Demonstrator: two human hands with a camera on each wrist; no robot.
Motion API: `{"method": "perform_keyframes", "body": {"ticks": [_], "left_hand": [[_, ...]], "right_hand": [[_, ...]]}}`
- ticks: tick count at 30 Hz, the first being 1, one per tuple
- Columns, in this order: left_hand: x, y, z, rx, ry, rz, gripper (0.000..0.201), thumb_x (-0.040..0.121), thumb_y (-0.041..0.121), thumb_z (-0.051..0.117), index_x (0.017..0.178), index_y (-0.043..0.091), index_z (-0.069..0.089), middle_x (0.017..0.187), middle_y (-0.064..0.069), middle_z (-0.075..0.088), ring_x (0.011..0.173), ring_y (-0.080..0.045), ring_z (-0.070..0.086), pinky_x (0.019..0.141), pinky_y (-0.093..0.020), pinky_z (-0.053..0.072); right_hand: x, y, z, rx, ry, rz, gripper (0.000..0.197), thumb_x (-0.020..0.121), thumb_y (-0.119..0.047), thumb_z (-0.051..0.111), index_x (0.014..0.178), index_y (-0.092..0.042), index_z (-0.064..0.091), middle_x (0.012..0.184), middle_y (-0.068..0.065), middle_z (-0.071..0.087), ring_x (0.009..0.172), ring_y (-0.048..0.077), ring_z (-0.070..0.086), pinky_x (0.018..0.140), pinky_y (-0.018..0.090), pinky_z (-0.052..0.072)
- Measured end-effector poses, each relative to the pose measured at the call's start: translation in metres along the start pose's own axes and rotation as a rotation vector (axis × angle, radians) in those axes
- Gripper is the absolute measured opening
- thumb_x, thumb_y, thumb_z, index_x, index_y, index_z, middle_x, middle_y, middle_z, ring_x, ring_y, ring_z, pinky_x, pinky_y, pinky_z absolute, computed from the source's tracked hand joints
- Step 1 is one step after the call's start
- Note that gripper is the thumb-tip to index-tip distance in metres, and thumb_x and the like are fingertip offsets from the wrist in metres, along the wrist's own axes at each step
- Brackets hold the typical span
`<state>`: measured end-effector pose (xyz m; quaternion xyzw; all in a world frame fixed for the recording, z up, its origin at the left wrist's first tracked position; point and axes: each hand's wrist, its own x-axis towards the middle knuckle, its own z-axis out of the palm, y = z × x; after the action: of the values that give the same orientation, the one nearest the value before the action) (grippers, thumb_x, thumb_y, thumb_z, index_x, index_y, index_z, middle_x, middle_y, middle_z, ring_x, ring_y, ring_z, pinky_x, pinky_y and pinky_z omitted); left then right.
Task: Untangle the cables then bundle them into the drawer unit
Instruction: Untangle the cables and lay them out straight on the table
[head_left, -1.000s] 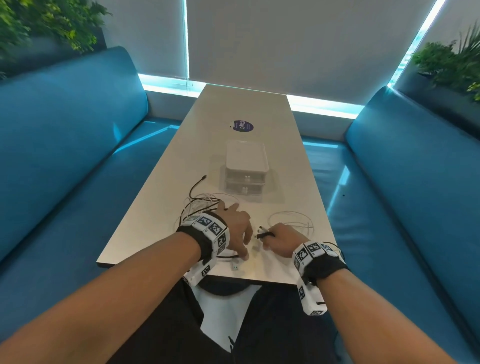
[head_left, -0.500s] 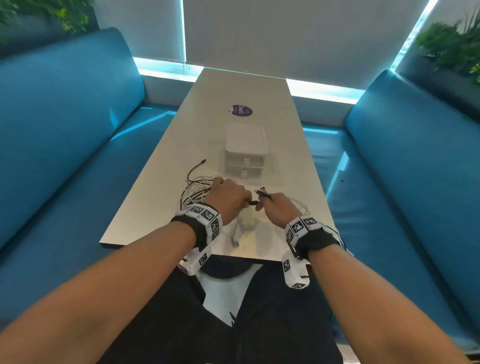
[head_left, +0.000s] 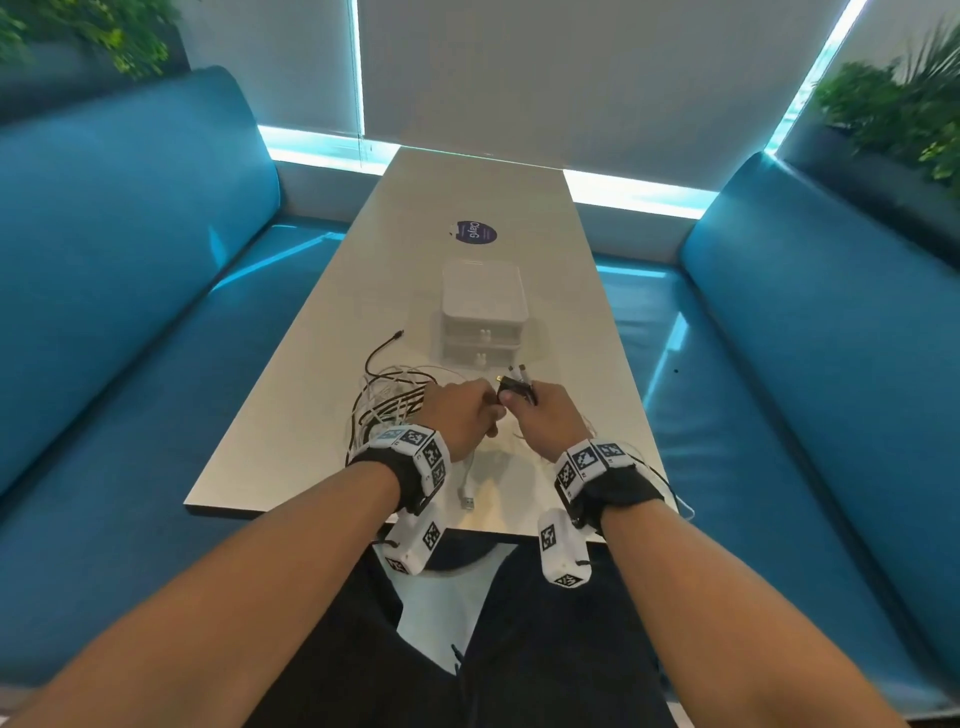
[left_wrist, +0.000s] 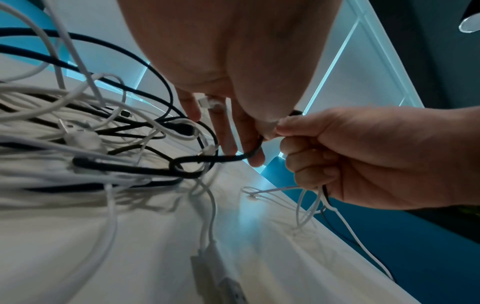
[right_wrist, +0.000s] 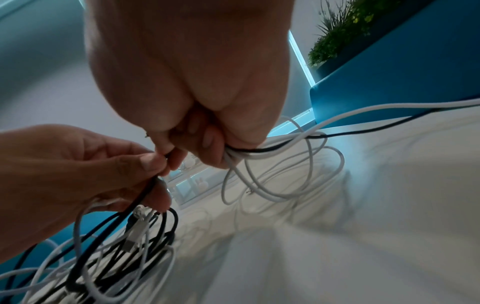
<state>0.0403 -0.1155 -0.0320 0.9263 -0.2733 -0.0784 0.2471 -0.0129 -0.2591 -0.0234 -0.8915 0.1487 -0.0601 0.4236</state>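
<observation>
both hands lifted off the table (head_left: 291, 447) since earlier, left hand (head_left: 462, 415) pinching a black cable (left_wrist: 215, 158), right hand (head_left: 545, 415) clutching freed cables (right_wrist: 272, 152), tangle (head_left: 389, 400) mostly left, drawer unit (head_left: 483, 317) untouched.

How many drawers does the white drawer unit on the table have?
2. The small white plastic drawer unit has an upper drawer and a lower drawer, stacked one over the other; both are shut and face the person.
</observation>
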Motion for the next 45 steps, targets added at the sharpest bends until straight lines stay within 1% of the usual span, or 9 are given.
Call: {"method": "perform_keyframes", "body": {"ticks": [4, 10, 13, 18, 26, 30, 35, 37, 45], "left_hand": [[-0.002, -0.005, 0.002, 0.054, -0.114, 0.009, 0.029, 0.101, 0.032, 0.043, 0.088, 0.024, 0.068, 0.072, 0.012, 0.073, 0.064, 0.000, 0.056, 0.104, -0.042, 0.034], [0.000, -0.002, 0.009, 0.031, -0.095, 0.066, 0.026, 0.101, 0.032, 0.039, 0.092, 0.029, 0.064, 0.076, 0.015, 0.073, 0.079, -0.003, 0.062, 0.100, -0.047, 0.034], [-0.002, -0.006, 0.006, 0.117, -0.152, 0.069, 0.025, 0.102, 0.036, 0.041, 0.089, 0.031, 0.061, 0.078, 0.012, 0.072, 0.086, -0.008, 0.060, 0.105, -0.045, 0.028], [-0.003, -0.010, 0.000, 0.258, -0.219, 0.082, 0.022, 0.102, 0.039, 0.041, 0.096, 0.031, 0.061, 0.090, 0.010, 0.070, 0.105, -0.018, 0.056, 0.110, -0.048, 0.017], [-0.005, 0.009, 0.011, 0.439, -0.210, 0.164, 0.018, 0.098, 0.018, 0.042, 0.107, 0.028, 0.054, 0.089, 0.005, 0.064, 0.100, -0.024, 0.058, 0.105, -0.047, 0.025], [-0.006, 0.013, 0.019, 0.381, -0.154, 0.181, 0.016, 0.097, 0.017, 0.041, 0.098, 0.028, 0.052, 0.092, 0.005, 0.066, 0.100, -0.022, 0.056, 0.098, -0.043, 0.026], [0.000, 0.003, 0.022, 0.395, -0.139, 0.180, 0.021, 0.102, 0.023, 0.039, 0.104, 0.029, 0.059, 0.095, 0.004, 0.068, 0.102, -0.022, 0.056, 0.102, -0.045, 0.029], [0.001, -0.005, 0.020, 0.500, -0.137, 0.202, 0.021, 0.103, 0.024, 0.042, 0.111, 0.028, 0.062, 0.108, 0.002, 0.065, 0.111, -0.024, 0.052, 0.104, -0.046, 0.029], [0.003, -0.025, 0.002, 0.598, -0.162, 0.325, 0.023, 0.102, 0.020, 0.044, 0.121, 0.026, 0.056, 0.121, 0.004, 0.061, 0.119, -0.021, 0.047, 0.106, -0.044, 0.027]], "right_hand": [[0.002, -0.001, -0.001, 0.013, 0.029, 0.042, 0.028, 0.094, -0.035, 0.060, 0.097, -0.010, 0.071, 0.072, 0.000, 0.059, 0.073, 0.022, 0.056, 0.067, 0.030, 0.038], [0.000, -0.006, 0.006, -0.032, -0.049, 0.001, 0.030, 0.095, -0.029, 0.053, 0.082, -0.007, 0.068, 0.075, 0.008, 0.068, 0.075, 0.026, 0.063, 0.068, 0.034, 0.046], [0.000, 0.001, 0.004, -0.210, -0.055, 0.009, 0.027, 0.096, -0.026, 0.050, 0.092, -0.009, 0.070, 0.086, 0.010, 0.068, 0.081, 0.027, 0.061, 0.066, 0.030, 0.038], [0.000, 0.017, -0.003, -0.416, -0.023, 0.019, 0.033, 0.103, -0.025, 0.042, 0.112, -0.002, 0.064, 0.108, 0.019, 0.068, 0.102, 0.038, 0.061, 0.083, 0.041, 0.048], [0.003, 0.004, -0.001, -0.050, -0.099, 0.009, 0.028, 0.104, -0.027, 0.035, 0.096, -0.010, 0.056, 0.088, 0.007, 0.066, 0.085, 0.026, 0.063, 0.085, 0.045, 0.051], [0.005, -0.006, 0.006, 0.279, -0.113, 0.024, 0.018, 0.104, -0.020, 0.039, 0.096, -0.013, 0.054, 0.078, 0.002, 0.059, 0.069, 0.018, 0.056, 0.068, 0.041, 0.051], [0.008, -0.006, 0.008, 0.404, 0.035, 0.041, 0.020, 0.103, -0.016, 0.040, 0.091, -0.010, 0.054, 0.067, 0.001, 0.051, 0.059, 0.014, 0.048, 0.055, 0.022, 0.044], [0.012, -0.002, 0.008, 0.480, 0.110, 0.089, 0.020, 0.103, -0.017, 0.040, 0.090, -0.010, 0.054, 0.065, 0.000, 0.048, 0.058, 0.014, 0.044, 0.054, 0.026, 0.041], [0.013, 0.021, -0.007, -0.148, -0.036, -0.021, 0.023, 0.102, -0.022, 0.038, 0.104, -0.014, 0.059, 0.092, 0.009, 0.065, 0.085, 0.027, 0.060, 0.077, 0.037, 0.046]]}}
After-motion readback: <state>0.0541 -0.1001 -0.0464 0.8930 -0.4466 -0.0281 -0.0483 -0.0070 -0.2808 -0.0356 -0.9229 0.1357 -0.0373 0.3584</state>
